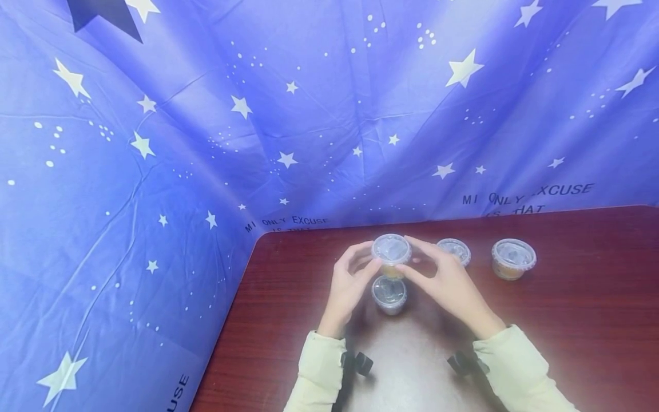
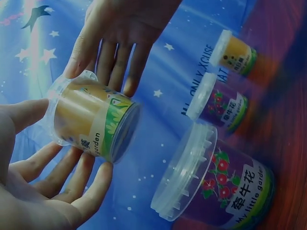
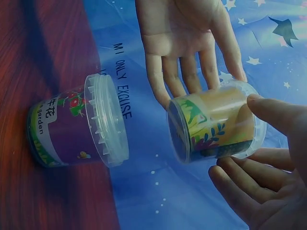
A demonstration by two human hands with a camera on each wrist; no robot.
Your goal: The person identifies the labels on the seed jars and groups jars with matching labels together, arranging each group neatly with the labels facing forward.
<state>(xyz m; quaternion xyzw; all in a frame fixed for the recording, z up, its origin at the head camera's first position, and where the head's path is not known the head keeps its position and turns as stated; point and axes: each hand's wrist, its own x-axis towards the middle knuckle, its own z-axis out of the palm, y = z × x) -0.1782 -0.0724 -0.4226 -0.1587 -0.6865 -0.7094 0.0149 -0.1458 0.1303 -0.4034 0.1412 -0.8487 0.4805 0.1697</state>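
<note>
A small clear plastic cup with a yellow label (image 2: 84,112) and a clear lid is held up over the table between both hands. My left hand (image 1: 351,281) grips it from the left, thumb at the lid's rim and fingers along the far side. From the other side my right hand (image 1: 448,279) holds it the same way, its thumb by the lid edge in the right wrist view. Close below the held cup, a purple-labelled lidded cup (image 1: 389,296) stands upright on the table. Its label carries red flowers and "My little garden".
To the right on the dark red wooden table (image 1: 582,320) stand another purple-labelled cup (image 2: 221,103), partly behind my right hand in the head view, and a yellow-labelled cup (image 1: 509,269). A blue star-printed cloth (image 1: 329,114) hangs along the table's back and left edges.
</note>
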